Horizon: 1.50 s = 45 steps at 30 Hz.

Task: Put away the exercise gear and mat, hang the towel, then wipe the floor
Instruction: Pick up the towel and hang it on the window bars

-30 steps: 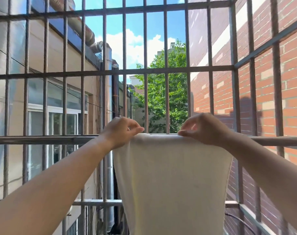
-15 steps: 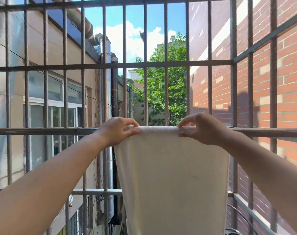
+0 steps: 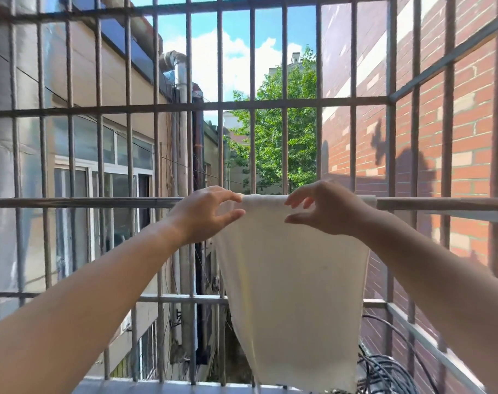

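Note:
A cream-white towel [image 3: 293, 285] hangs folded over a horizontal metal rail [image 3: 80, 202] inside a barred window cage. Its lower edge reaches almost to the cage floor. My left hand [image 3: 205, 214] hovers at the towel's top left corner with fingers and thumb spread apart, holding nothing. On the other side, my right hand [image 3: 327, 209] is near the top right part of the fold, thumb and fingers parted in the same way and off the cloth. Both forearms reach in from the bottom corners.
Vertical and horizontal iron bars [image 3: 253, 103] enclose the space ahead and to the right. A tangle of dark cables [image 3: 384, 371] lies on the cage floor at the lower right. A red brick wall [image 3: 469, 143] stands beyond the bars on the right.
Both hands pinched the towel's top fold on the rail before. Their fingers have now spread and come off the cloth, and the view has tilted slightly upward.

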{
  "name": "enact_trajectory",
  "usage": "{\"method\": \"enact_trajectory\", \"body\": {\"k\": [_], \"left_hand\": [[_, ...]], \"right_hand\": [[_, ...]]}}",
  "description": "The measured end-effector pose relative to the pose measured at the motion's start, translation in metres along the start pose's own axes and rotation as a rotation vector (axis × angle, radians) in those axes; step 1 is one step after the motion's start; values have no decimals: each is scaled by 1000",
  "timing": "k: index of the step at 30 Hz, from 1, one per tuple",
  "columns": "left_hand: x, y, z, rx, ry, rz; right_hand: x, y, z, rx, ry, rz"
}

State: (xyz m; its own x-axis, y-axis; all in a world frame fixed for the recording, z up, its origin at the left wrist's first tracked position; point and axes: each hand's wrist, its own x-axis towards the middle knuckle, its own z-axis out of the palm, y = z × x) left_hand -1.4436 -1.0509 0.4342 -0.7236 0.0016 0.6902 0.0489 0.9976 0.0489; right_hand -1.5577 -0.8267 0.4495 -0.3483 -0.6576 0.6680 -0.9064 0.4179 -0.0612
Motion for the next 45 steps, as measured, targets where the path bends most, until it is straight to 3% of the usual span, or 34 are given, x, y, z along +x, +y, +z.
{"method": "enact_trajectory", "body": {"k": [10,14,24,31,38,45], "left_hand": [[-127,33,-2,59,-84,-84],[-186,42,11,-6,-113,-116],[-294,51,17,140,-106,-264],[-377,91,16,142,-215,-494],[-482,173,6,314,-332,-753],[-582,278,-8,331,-197,-1152]], "right_hand": [[-89,-71,26,-28,-214,-14],[-130,-95,50,6,-223,-48],[-205,-150,96,154,-269,-122],[-255,-175,126,311,-443,-204],[-332,-209,144,439,-690,-385],[-403,-253,145,606,-845,-608]]}}
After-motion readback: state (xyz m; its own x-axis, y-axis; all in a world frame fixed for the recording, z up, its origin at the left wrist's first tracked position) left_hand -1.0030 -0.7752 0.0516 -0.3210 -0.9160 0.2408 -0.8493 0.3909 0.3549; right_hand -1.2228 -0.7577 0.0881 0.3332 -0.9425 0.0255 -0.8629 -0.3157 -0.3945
